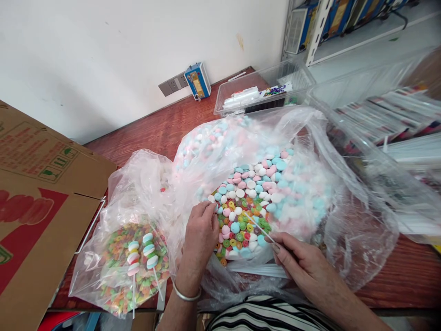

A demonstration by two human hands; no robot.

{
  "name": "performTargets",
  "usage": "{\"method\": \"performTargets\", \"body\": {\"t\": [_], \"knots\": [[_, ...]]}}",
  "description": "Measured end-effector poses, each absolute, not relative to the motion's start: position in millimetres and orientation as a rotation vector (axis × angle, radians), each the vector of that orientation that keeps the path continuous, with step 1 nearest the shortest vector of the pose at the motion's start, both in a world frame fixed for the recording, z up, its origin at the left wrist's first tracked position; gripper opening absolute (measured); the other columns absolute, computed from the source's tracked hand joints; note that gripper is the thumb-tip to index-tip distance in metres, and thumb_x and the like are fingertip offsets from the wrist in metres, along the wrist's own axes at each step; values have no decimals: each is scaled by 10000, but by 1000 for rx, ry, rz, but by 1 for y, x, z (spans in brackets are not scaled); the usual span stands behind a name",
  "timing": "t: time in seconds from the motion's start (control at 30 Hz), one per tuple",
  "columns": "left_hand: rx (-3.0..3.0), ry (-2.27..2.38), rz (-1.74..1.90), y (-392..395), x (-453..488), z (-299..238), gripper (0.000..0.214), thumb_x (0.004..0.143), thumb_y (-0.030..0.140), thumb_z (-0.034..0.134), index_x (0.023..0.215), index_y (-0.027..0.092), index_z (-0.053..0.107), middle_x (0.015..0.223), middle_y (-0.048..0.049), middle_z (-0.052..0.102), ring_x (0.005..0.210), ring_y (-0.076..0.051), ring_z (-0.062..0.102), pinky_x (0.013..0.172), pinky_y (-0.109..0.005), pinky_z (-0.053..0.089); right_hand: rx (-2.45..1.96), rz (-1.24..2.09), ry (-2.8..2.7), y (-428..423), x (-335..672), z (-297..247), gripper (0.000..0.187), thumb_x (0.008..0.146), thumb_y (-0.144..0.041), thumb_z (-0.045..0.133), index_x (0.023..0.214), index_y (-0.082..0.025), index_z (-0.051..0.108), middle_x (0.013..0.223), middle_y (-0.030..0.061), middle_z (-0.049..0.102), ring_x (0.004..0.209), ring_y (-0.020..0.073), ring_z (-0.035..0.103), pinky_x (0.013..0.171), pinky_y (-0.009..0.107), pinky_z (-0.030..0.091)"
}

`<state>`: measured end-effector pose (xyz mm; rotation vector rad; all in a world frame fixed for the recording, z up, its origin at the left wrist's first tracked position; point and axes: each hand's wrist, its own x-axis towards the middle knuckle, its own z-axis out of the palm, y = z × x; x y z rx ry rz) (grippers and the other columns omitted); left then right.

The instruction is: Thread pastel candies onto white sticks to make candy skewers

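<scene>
Over big bag [360, 257], right hand [292, 257] pinches stick [258, 226] near lower end, tip over rings [242, 225] and candies [251, 184]. Left hand [201, 230] curled at candies; whether gripping one, cannot tell. To thread well: keep stick steady, aim tip at middle, press straight and gently, lest candies split. Two loaded sticks [149, 250] lie on small bag [86, 266], left.

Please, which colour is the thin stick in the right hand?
The stick is white, seen best in the head view.
</scene>
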<state>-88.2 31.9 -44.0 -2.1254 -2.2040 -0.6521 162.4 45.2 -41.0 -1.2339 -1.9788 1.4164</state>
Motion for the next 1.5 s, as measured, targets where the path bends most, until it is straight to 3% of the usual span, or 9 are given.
{"method": "performTargets", "body": {"t": [0.13,0.3,0.4,0.5,0.6,0.77,0.93,1.17,1.5], "knots": [[-2085,-2306,-593,38,-89,-49,299,853,64,499,1108,198,578,1095,-100,623,1038,-248,587,891,-409,512,-1250,1478,-1962,42,163,-46,315,973,-343,368,950,-191,642,633,-9,626,531,152,580,513,244,427],[-1993,-2439,-781,42,-91,-45,178,867,160,548,1031,195,608,1000,-88,654,956,-244,605,845,-405,506,-1256,1439,-1997,37,165,-50,453,983,-304,334,1355,-119,513,638,-13,640,552,163,605,551,259,454],[-1868,-2707,-1384,39,-84,-36,187,851,298,630,1003,190,614,931,-60,684,860,-196,644,800,-344,524,-1233,1360,-2062,36,161,-44,493,987,-280,317,1427,-112,461,743,29,695,660,183,655,631,282,496],[-1652,-2855,-2151,36,-72,-31,313,796,364,711,1027,181,608,887,-40,700,792,-156,662,717,-269,532,-1163,1343,-2093,37,151,-33,500,991,-268,304,1458,-153,440,1001,89,744,836,198,705,745,306,537],[-1380,-2918,-2580,32,-61,-30,394,745,379,766,1058,182,629,827,-12,687,683,-120,639,581,-208,494,-1050,1344,-2131,40,142,-25,505,988,-245,301,1469,-179,437,1227,114,699,1050,217,689,867,331,535],[-1042,-2960,-2980,29,-49,-32,432,642,318,853,1002,164,673,880,-25,697,689,-95,627,614,-196,505,-1067,1290,-2213,43,136,-26,501,980,-234,312,1452,-176,471,1113,113,752,893,242,740,740,337,565],[-1060,-2950,-2950,30,-48,-35,457,618,297,869,1004,152,672,864,-39,720,718,-114,642,668,-221,521,-1050,1247,-2151,42,139,-28,453,974,-225,346,1376,-181,550,1229,112,703,1047,228,695,870,341,542],[-1207,-2949,-2640,33,-47,-38,428,689,344,816,1033,152,646,810,-35,723,618,-107,637,550,-201,499,-1093,1365,-2144,40,142,-25,464,987,-275,340,1396,-184,538,1159,112,734,985,249,714,825,364,552],[-1290,-2933,-2538,32,-44,-41,382,682,311,810,993,156,652,874,-64,742,772,-151,691,675,-238,546,-1087,1433,-2064,41,139,-26,443,985,-252,380,1393,-213,549,1163,102,730,1036,240,691,899,368,529]]}}
